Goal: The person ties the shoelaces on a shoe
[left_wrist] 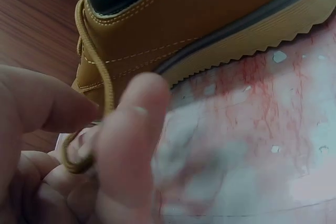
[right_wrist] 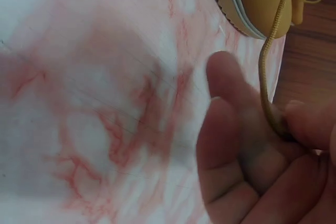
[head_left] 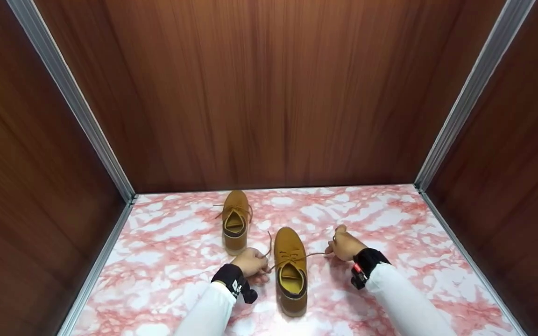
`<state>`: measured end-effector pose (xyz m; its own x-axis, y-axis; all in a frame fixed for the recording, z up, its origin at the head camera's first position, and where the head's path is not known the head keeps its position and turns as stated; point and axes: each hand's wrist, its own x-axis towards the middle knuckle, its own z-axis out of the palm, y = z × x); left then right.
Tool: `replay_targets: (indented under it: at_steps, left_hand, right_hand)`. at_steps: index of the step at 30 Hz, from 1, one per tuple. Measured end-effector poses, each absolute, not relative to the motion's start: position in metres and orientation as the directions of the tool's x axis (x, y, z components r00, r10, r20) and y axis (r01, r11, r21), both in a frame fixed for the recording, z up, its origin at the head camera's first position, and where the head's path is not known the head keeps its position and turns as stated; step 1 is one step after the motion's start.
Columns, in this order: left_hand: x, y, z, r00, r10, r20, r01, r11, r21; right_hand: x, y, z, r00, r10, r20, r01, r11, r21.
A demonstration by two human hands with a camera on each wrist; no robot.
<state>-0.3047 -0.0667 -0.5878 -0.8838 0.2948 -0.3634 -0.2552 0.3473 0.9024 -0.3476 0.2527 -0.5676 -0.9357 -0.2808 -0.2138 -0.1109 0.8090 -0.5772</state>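
Note:
A tan lace-up shoe (head_left: 290,238) stands in front of me, toe pointing away, its two lace ends drawn out to opposite sides. On its left, my left hand (head_left: 250,263) pinches one shoelace (left_wrist: 107,85), and the loose tip sticks up past the fingers. My right hand (head_left: 347,245) holds the other shoelace (right_wrist: 266,61) out to the right, the end tucked between thumb and fingers. Across the shoe's tongue the laces cross, with no bow on top. In the left wrist view, the shoe's side (left_wrist: 152,40) and ridged sole rise just beyond the fingers.
A matching shoe (head_left: 236,203) stands farther back to the left, laces hanging at both sides. Both shoes are on a pink-and-white marbled surface (head_left: 171,261). Brown wood-grain panels (head_left: 269,93) with grey metal corner strips (head_left: 474,79) close in the back and sides.

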Motion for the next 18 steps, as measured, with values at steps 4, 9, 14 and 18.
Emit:
replay_targets:
  at_steps: [4, 9, 14, 18]
  left_hand:
    - [-0.304, -0.068, -0.587, -0.89, 0.314, -0.33, -0.2, 0.38, 0.903]
    - [-0.305, -0.068, -0.588, -0.903, 0.292, -0.316, -0.178, 0.414, 0.893]
    - [-0.309, -0.07, -0.588, -0.917, 0.264, -0.3, -0.155, 0.457, 0.876]
    - [-0.311, -0.071, -0.591, -0.925, 0.273, -0.264, -0.116, 0.458, 0.881]
  right_hand:
    - [-0.347, 0.251, -0.569, -0.935, -0.311, -0.168, -0.167, 0.807, -0.566]
    - [-0.349, 0.252, -0.574, -0.96, -0.28, -0.017, -0.219, 0.787, -0.577]
    - [-0.355, 0.254, -0.573, -0.954, -0.248, 0.17, -0.3, 0.806, -0.51]
    - [-0.358, 0.254, -0.569, -0.941, -0.211, 0.266, -0.321, 0.807, -0.496]
